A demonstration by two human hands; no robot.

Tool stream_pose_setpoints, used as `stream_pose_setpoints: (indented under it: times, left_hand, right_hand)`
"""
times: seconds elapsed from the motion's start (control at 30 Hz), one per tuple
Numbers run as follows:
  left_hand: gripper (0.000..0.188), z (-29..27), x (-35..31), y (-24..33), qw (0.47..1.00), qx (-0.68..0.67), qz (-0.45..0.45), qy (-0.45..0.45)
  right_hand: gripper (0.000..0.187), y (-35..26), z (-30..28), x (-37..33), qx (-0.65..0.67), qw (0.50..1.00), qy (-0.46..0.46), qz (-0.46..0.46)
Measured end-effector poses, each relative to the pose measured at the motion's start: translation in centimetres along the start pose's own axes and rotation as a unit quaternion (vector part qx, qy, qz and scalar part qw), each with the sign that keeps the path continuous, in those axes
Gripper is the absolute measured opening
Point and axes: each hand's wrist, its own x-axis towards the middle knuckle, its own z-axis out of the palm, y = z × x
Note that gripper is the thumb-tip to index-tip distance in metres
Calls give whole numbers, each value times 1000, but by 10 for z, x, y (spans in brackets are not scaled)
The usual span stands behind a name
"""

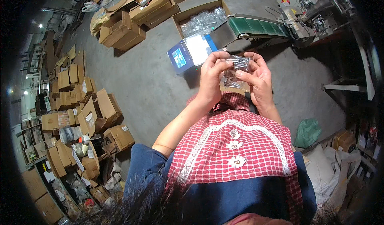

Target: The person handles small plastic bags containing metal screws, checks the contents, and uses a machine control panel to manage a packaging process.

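Between my two hands is a small clear plastic bag (242, 62) with several metal screws in it. My left hand (214, 75) pinches its left side, thumb on top. On the right side my right hand (261, 81) grips the bag with thumb and fingers. Some of the screws gather at the bag's far end, others near its lower end. Just beyond my left hand stands a blue box (180, 59) with a white sheet of paper (198, 49) on top.
An open carton (176, 24) of clear bags stands beyond, at the end of a green conveyor belt (260, 28) leading from a machine (298, 23). Cardboard boxes (124, 35) are piled far left and along the left side (106, 111). A green sack (308, 133) lies at right.
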Motion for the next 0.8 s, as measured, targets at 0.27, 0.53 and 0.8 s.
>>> stream_pose_setpoints:
  times: [0.27,0.53,0.8]
  left_hand:
    - [23,-1,2,-3,1000,25,-1,13]
    - [24,1,0,-3,999,36,-5,8]
    - [21,-3,3,-7,999,35,-12,9]
  right_hand:
    - [56,0,-1,-2,3,1000,-9,2]
    - [56,1,-3,-1,-2,1000,-10,-4]
    - [56,0,-2,-1,-40,999,-11,-3]
